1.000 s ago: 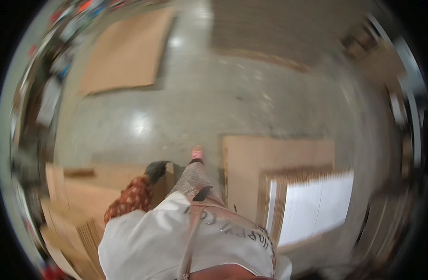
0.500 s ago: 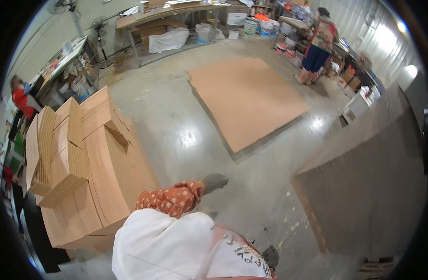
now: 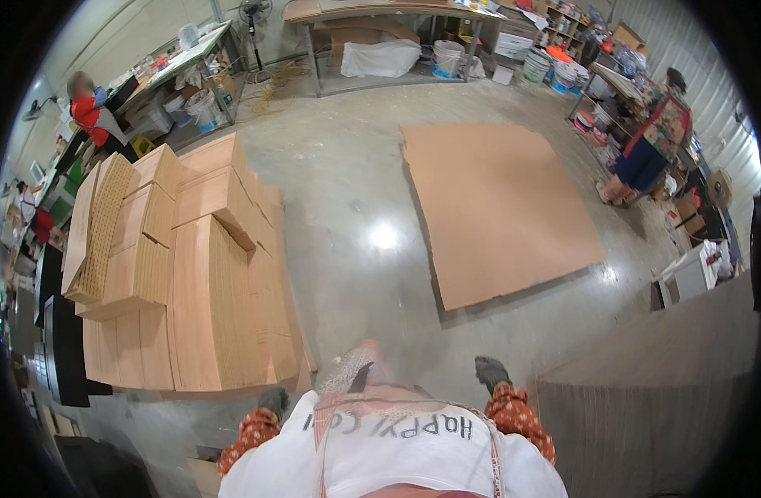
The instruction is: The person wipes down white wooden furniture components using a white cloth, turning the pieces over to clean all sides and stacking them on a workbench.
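Observation:
My left hand [image 3: 274, 400], in a dark grey glove, hangs low by my side near the front corner of a stack of light wood-coloured panels [image 3: 193, 307]. It is small and blurred, and how its fingers lie cannot be made out. My right hand [image 3: 491, 373], gloved the same way, hangs on the other side of my body with its fingers loosely stretched and nothing seen in them. Both arms wear rust-coloured patterned sleeves. Ahead of me a large brown flat sheet [image 3: 505, 216] lies on the floor, touched by neither hand.
To the right stands a large dark wood-grain block [image 3: 646, 398]. A workbench [image 3: 380, 10] with buckets [image 3: 448, 60] beneath runs along the back. One person [image 3: 654, 141] stands at a bench at far right, another [image 3: 98, 120] at the left bench. A fan [image 3: 254, 17] stands behind.
My left hand has drawn back from over the floor ahead to my left side. The right hand has swung forward. My view has turned left, so the stack and sheet sit further right.

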{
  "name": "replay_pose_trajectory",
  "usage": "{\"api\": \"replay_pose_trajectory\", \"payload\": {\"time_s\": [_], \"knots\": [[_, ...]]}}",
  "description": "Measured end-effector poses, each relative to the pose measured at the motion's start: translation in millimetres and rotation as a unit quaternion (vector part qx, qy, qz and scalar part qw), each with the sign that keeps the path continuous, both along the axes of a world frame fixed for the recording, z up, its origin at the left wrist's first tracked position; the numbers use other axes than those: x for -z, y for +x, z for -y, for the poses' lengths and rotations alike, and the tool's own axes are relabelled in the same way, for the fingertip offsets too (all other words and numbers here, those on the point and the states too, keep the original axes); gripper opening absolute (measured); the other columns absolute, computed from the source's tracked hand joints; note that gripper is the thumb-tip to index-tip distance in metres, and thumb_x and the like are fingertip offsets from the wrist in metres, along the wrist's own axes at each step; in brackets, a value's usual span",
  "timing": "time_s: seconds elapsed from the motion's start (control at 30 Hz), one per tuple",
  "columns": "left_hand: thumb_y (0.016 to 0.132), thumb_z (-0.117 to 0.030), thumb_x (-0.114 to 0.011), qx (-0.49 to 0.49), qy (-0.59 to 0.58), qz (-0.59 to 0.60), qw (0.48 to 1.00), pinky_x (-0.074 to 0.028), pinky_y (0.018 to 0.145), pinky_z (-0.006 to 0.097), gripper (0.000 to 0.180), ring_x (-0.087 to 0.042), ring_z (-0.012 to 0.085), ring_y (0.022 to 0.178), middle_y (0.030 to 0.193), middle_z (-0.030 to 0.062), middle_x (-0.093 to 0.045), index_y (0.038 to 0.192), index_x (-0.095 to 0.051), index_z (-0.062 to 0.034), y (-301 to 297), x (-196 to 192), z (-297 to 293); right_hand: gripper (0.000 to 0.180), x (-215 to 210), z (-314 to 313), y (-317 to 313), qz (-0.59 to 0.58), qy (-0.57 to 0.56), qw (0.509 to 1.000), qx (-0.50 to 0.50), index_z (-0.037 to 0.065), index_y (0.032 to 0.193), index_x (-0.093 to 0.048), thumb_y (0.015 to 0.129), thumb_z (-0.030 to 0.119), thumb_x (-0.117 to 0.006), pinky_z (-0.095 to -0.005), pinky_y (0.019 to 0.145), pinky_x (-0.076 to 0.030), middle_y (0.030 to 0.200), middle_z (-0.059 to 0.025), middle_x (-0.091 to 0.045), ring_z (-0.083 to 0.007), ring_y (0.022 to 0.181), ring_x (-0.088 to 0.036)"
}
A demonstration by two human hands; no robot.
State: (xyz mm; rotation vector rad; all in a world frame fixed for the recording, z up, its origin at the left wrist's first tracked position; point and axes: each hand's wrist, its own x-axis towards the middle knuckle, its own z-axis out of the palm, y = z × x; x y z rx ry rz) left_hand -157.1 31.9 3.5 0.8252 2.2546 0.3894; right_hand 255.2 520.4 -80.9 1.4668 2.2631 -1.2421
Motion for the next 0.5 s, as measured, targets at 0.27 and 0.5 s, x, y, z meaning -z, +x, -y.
{"api": "replay_pose_trajectory", "payload": {"time_s": [0.27,0.5], "knots": [[0.083,-0.021,-0.055,-0.359,0.095,0.269,0.889,-0.046,0.055,0.034,0.013,-0.059,0.0214,0.065,0.074,0.0081,-0.06,0.084,-0.059,-0.009,-75,43,-131,0.041,-117,-100,-377,-0.201,-0.042,0.965,-0.166,0.009,0.117,-0.058,0.085,0.034,-0.051,-0.0348,0.095,-0.04,0.115,-0.013,-0.059,-0.027,0.106,-0.055],[0.085,-0.023,-0.057,-0.438,0.249,0.348,0.791,-0.049,0.063,0.033,0.017,-0.061,0.0205,0.074,0.086,0.0065,-0.063,0.095,-0.06,-0.0091,-292,1,-299,0.038,-51,-189,-433,-0.07,0.085,0.952,-0.284,0.009,0.116,-0.059,0.087,0.033,-0.049,-0.0342,0.088,-0.045,0.115,-0.0122,-0.059,-0.025,0.098,-0.059]]}}
